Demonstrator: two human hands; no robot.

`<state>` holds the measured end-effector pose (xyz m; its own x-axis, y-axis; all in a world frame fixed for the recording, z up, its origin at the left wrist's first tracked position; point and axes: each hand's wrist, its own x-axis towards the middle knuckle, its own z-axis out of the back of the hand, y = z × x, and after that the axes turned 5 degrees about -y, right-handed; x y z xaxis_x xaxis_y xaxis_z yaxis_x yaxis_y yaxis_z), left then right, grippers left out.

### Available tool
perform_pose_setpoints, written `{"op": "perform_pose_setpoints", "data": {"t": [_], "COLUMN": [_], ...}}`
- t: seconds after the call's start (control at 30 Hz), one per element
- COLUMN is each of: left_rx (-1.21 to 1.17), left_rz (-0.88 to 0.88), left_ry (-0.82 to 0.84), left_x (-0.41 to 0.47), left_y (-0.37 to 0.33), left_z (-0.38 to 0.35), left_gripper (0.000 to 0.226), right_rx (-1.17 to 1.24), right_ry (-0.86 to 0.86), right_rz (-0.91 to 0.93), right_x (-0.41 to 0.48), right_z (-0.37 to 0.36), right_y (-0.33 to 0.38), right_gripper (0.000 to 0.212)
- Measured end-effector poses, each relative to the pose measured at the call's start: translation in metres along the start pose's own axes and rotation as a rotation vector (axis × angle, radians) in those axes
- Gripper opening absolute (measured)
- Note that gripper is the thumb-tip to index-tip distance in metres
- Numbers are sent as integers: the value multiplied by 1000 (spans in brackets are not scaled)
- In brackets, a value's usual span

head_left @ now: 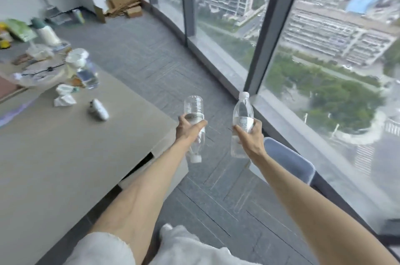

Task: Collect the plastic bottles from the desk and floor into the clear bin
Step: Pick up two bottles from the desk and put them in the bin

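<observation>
My left hand point(187, 127) grips a clear plastic bottle point(193, 106) held upside down, its white cap pointing at the floor. My right hand point(251, 134) grips a second clear bottle point(242, 111) upright, white cap on top. Both bottles hang over the grey carpet past the desk's corner. The clear bin point(290, 159) with a blue-grey rim stands on the floor by the window, just right of my right forearm, partly hidden by it. On the desk point(65, 145) stand another clear bottle point(87, 74) and a small lying bottle point(98, 109).
Crumpled white paper point(63, 96), a round dish, bags and a white flask clutter the desk's far left. Flattened cardboard point(124, 2) is piled in the far corner. Floor-to-ceiling windows with dark frames point(275, 33) run along the right. Grey carpet lies between desk and window.
</observation>
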<state>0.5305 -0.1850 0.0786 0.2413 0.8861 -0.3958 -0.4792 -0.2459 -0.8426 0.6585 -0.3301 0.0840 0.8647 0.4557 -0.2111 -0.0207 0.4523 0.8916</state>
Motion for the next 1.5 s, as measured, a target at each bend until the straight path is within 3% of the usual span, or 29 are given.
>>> {"op": "perform_pose_setpoints", "data": {"t": [0.1, 0.37, 0.53, 0.9, 1.27, 1.5], "left_rx": [82, 303, 386, 521, 672, 777], "left_rz": [-13, -72, -77, -15, 70, 34], "left_ry": [85, 343, 486, 601, 624, 655], "left_x": [3, 14, 30, 87, 176, 221], "left_y": [-8, -27, -41, -28, 106, 209], "left_z": [-68, -240, -336, -468, -611, -680], "left_gripper": [78, 66, 67, 65, 80, 81], "right_rx": [19, 44, 47, 88, 60, 65], "right_ry": [-81, -319, -453, -468, -299, -292], "right_rz": [-100, -280, -416, -640, -693, -728], "right_x": [23, 88, 136, 237, 341, 378], "right_z": [46, 147, 194, 213, 173, 140], "right_y": [-30, -102, -138, -227, -416, -533], "right_gripper": [75, 59, 61, 60, 62, 64]}}
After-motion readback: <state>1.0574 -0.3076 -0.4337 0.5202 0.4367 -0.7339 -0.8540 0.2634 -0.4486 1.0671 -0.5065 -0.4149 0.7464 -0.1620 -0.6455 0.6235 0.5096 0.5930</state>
